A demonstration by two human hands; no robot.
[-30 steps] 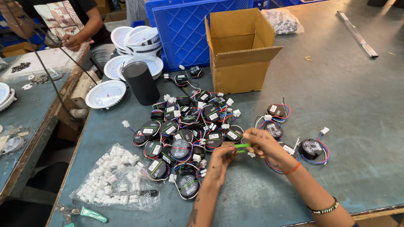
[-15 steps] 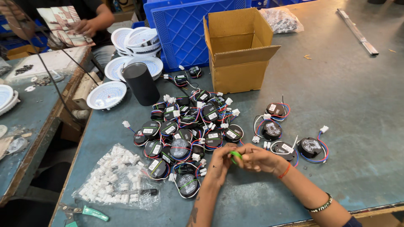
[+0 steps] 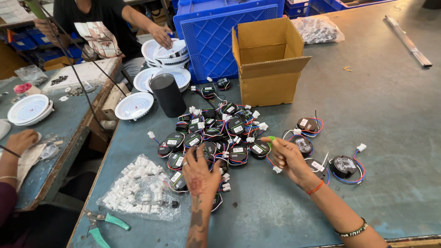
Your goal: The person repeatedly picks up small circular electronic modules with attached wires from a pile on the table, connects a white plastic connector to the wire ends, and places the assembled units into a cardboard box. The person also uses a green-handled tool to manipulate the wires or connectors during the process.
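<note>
A pile of small round black driver modules (image 3: pixel 216 133) with red, blue and black wires and white plugs lies in the middle of the grey-blue table (image 3: pixel 386 101). My left hand (image 3: pixel 200 175) rests palm down, fingers apart, on the near edge of the pile. My right hand (image 3: pixel 287 155) is raised just right of the pile, fingers closed on a small green tool (image 3: pixel 272 138), with a wired white plug (image 3: pixel 277 169) hanging below it. Three wired modules (image 3: pixel 343 166) lie apart to the right.
An open cardboard box (image 3: pixel 268 62) and a blue crate (image 3: pixel 216 34) stand behind the pile, beside a black cylinder (image 3: pixel 168 95) and white round lamp housings (image 3: pixel 134 105). A clear bag of white connectors (image 3: pixel 138 188) and green-handled pliers (image 3: pixel 104 223) lie near left. Other people work at left.
My hands have drawn apart: the left has dropped flat onto the pile, the right has shifted to the right with the green tool. The camera view has tilted down slightly.
</note>
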